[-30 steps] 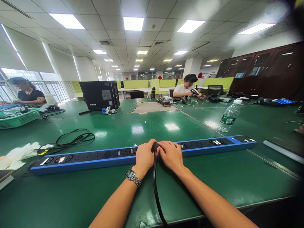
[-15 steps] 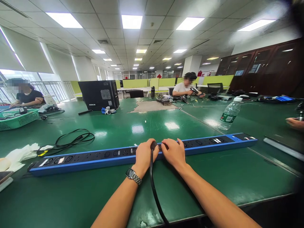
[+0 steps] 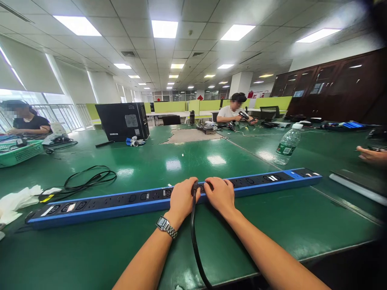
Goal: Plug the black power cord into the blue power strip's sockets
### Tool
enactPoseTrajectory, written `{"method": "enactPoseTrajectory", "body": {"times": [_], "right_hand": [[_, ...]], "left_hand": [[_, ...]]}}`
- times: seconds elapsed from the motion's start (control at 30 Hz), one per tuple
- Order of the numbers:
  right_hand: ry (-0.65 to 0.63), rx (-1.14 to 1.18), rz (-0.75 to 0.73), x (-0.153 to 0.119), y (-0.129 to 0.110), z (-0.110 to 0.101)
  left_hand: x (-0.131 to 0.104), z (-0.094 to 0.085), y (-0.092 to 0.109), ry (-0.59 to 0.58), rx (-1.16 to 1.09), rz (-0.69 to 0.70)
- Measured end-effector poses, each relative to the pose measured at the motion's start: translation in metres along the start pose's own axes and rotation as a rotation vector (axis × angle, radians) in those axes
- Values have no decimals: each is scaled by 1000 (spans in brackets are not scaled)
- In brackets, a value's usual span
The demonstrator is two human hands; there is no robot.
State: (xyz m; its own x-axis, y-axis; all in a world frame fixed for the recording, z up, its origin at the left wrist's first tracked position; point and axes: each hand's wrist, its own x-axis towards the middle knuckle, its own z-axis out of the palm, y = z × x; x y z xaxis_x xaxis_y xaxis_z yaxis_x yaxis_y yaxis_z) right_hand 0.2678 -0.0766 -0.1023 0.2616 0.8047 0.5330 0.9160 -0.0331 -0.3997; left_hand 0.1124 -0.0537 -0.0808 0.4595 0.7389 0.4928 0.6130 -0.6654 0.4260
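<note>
A long blue-and-black power strip lies at a slight slant across the green table, its sockets facing up. My left hand, a watch on its wrist, is closed around the black plug of a power cord, over the middle of the strip. Whether the plug sits in a socket is hidden by the fingers. From it the thick black cord hangs toward me and over the table's near edge. Beside it, my right hand is curled over the strip, gripping it, with the fingertips partly hidden.
Left lie a coiled black cable, crumpled white tissue and a green basket. A computer case stands behind. A water bottle is at right, near another person's hand. Two people sit farther off.
The view has shifted slightly, so the scene sits a little further left. Both hands keep their places on the plug and strip. The other person's hand at right has moved slightly.
</note>
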Motion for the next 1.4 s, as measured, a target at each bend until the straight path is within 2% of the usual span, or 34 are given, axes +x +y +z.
{"method": "enactPoseTrajectory", "body": {"times": [0.1,0.4,0.83,1.03,1.4], "right_hand": [[5,-10,-7,0,0,0],[-1,-13,3,0,2,0],[4,2,4,0,3,0],[-10,13,1,0,2,0],[-7,1,9,1,4,2]], "left_hand": [[-3,1,-3,-20,-9,-4],[-5,4,2,32,22,-130],[-7,7,1,50,48,-83],[-5,7,2,61,67,-154],[-4,4,3,35,90,-73]]}}
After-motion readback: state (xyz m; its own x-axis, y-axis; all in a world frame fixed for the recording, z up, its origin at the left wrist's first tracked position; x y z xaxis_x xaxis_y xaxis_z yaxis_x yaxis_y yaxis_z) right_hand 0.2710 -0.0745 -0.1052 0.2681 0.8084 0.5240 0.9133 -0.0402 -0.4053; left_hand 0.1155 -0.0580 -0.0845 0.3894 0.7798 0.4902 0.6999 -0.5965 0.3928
